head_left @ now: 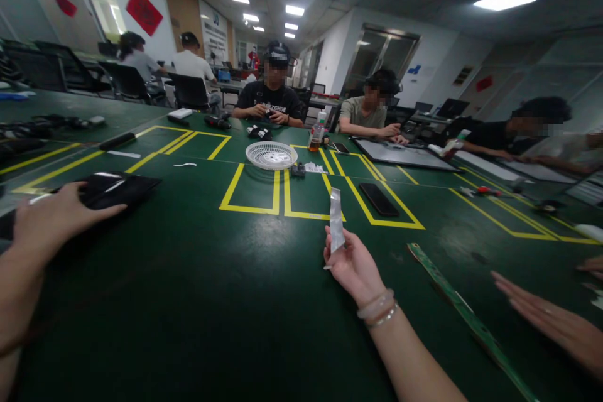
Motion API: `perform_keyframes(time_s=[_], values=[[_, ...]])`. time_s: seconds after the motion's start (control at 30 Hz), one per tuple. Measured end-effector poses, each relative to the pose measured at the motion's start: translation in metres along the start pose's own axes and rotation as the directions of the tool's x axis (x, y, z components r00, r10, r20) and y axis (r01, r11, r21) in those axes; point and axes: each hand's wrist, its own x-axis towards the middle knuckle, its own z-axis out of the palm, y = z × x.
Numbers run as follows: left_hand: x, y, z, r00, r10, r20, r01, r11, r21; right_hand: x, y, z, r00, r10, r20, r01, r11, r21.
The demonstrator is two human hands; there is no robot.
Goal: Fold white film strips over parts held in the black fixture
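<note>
At the left, my left hand (51,223) is over a dark, shiny black pouch (125,188), with the thumb along its near edge and the fingers on its far side. The pouch lies on the green table (211,326). My right hand (351,264) is raised over the middle of the table, palm partly up. Between its thumb and fingers stands a thin silver-grey strip (335,217), its free end pointing up. Right of this forearm lies a long green circuit board strip (464,311), touched by neither hand.
A white round basket (272,156), a black phone (378,199) and a bottle (316,133) lie or stand beyond my right hand, among yellow tape outlines. Another person's hand (549,320) reaches in at the right. Several people sit across the table.
</note>
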Motion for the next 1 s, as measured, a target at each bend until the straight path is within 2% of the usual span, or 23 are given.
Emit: perform_keyframes(time_s=[0.03,0.07,0.1,0.13,0.2,0.3,0.37,0.43,0.57,0.73,0.83,0.9,0.93,1.0], values=[[0.009,0.012,0.004,0.987,-0.159,-0.033,0.162,0.981,0.106,0.0,0.0,0.0,1.0,0.004,0.006,-0.004,1.0,-0.003],[0.018,0.028,0.009,0.953,-0.299,-0.044,0.302,0.932,0.2,0.0,0.0,0.001,1.0,0.005,0.012,-0.005,1.0,-0.007],[0.026,0.048,0.015,0.931,-0.365,0.027,0.347,0.903,0.253,-0.001,0.0,0.001,1.0,0.004,0.018,-0.004,1.0,-0.01],[0.033,0.071,0.021,0.939,-0.321,0.124,0.29,0.932,0.218,-0.001,0.0,0.002,1.0,0.002,0.023,-0.001,1.0,-0.015],[0.042,0.119,0.034,0.964,-0.142,0.226,0.127,0.989,0.08,-0.001,-0.001,0.003,0.999,-0.007,0.037,0.008,1.0,-0.028],[0.044,0.184,0.051,0.95,0.064,0.304,-0.033,0.994,-0.106,-0.002,0.0,0.004,0.997,-0.027,0.067,0.031,0.998,-0.052],[0.04,0.216,0.059,0.934,0.158,0.32,-0.1,0.977,-0.19,-0.003,0.001,0.005,0.995,-0.057,0.081,0.062,0.996,-0.065],[0.036,0.236,0.064,0.916,0.232,0.328,-0.152,0.956,-0.251,-0.004,0.003,0.006,0.988,-0.121,0.095,0.13,0.987,-0.093],[0.03,0.253,0.076,0.889,0.313,0.334,-0.211,0.928,-0.308,-0.008,0.008,0.011,0.955,-0.262,0.141,0.287,0.936,-0.206],[0.027,0.252,0.092,0.882,0.328,0.338,-0.218,0.92,-0.324,-0.019,0.013,0.017,0.93,-0.296,0.22,0.359,0.862,-0.357],[0.025,0.251,0.095,0.891,0.322,0.321,-0.227,0.927,-0.298,-0.024,0.014,0.019,0.894,-0.325,0.308,0.442,0.755,-0.485],[0.023,0.251,0.092,0.897,0.355,0.265,-0.282,0.919,-0.275,-0.027,0.013,0.02,0.85,-0.325,0.414,0.524,0.6,-0.605],[0.022,0.251,0.089,0.895,0.389,0.22,-0.329,0.906,-0.266,-0.028,0.012,0.021,0.818,-0.309,0.485,0.575,0.479,-0.664],[0.018,0.251,0.083,0.868,0.486,0.1,-0.453,0.858,-0.242,-0.033,0.012,0.022,0.741,-0.223,0.633,0.669,0.16,-0.726]])
